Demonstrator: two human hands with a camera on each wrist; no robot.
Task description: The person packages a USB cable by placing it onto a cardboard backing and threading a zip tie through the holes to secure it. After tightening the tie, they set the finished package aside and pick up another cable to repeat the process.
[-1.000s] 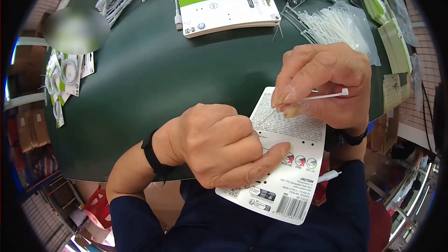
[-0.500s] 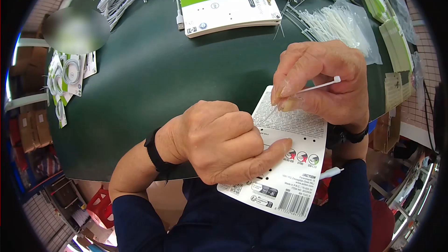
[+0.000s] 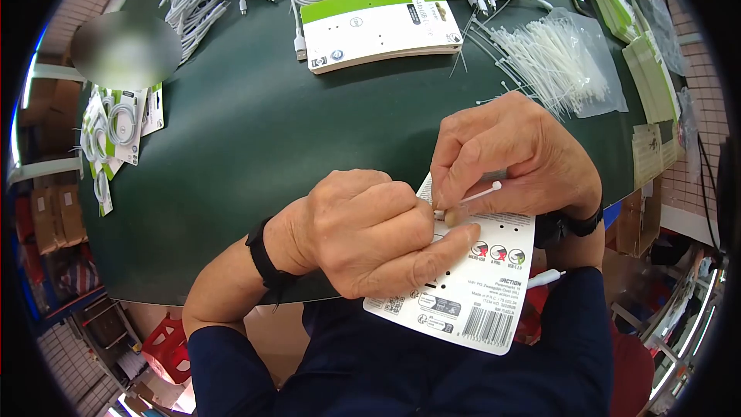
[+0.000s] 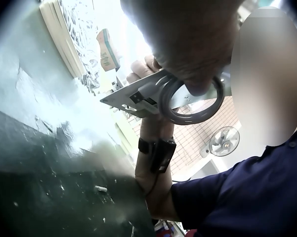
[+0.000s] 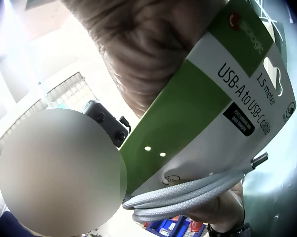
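From here the green desk (image 3: 255, 139) runs out of sight at its far side. Two hands work at its near edge: the left hand (image 3: 370, 235) curls its fingers to grip one printed card (image 3: 478, 289), hiding part of it, while the right hand (image 3: 517, 156) pinches one cable tie (image 3: 480, 194), thumb and fingertips together. The card's long axis slants, barcode end toward the person, far end leaning rightward. One cable coil (image 5: 188, 190) lies against its front, probably in several loops. The tie's small head points rightward; its tail disappears among fingertips.
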